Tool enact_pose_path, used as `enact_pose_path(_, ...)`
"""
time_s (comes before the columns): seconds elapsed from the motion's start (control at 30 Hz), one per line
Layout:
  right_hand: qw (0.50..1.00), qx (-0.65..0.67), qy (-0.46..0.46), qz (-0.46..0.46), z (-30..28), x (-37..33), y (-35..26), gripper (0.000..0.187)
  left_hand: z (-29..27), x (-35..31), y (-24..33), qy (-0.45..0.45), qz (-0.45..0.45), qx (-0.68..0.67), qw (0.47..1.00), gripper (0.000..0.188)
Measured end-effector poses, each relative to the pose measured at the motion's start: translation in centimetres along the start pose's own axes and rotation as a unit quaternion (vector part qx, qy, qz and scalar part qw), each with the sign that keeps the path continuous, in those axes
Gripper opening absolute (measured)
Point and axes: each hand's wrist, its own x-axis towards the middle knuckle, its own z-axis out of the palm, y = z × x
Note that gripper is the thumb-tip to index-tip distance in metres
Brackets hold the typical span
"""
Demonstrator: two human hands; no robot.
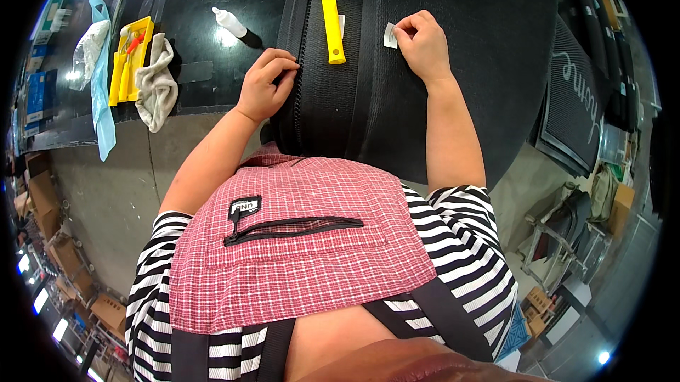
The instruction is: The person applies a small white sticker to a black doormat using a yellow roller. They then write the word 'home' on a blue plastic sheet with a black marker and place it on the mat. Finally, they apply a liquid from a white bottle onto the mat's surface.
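My right hand [423, 45] pinches a small white label [389, 36] between thumb and fingertips, over the right part of a large black mat [489, 49]. My left hand [269, 84] is curled, its fingertips closed at the mat's ridged left edge. Between the hands, a small paint roller [332, 27] with a yellow handle and a white head lies on the ribbed middle band. Part of another white tag [342, 25] shows beside its handle. Left of the mat, a white squeeze bottle [229, 23] lies on the dark table.
On the table's left stand a yellow tray [134, 56] with tools, a crumpled grey cloth [156, 84], a light blue plastic sheet [103, 105] and a clear bag [91, 56]. Dark mats [574, 91] with pale lettering hang at right. Cardboard boxes [110, 311] line the floor at left.
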Motion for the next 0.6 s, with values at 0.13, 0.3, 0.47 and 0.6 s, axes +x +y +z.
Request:
enact_pose_path(0.13, 1.0, -0.016, 0.006, -0.001, 0.5, -0.1, 0.3, 0.008, 0.0, 0.0, 0.0, -0.002, -0.006, -0.006, 1.0, 0.011)
enact_pose_path(0.3, 0.999, -0.033, 0.007, 0.004, 0.8, -0.1, 0.4, 0.008, 0.0, 0.1, -0.1, 0.001, 0.0, -0.002, 1.0, 0.012)
enact_pose_path(0.47, 0.999, -0.034, 0.026, -0.004, 0.8, 0.0, 0.2, 0.008, 0.0, 0.1, -0.1, 0.0, -0.014, -0.009, 1.0, 0.01)
enact_pose_path(0.6, 0.998, -0.005, 0.065, -0.004, 0.4, -0.1, -0.9, 0.009, 0.0, 0.1, -0.1, 0.001, -0.009, -0.008, 1.0, 0.011)
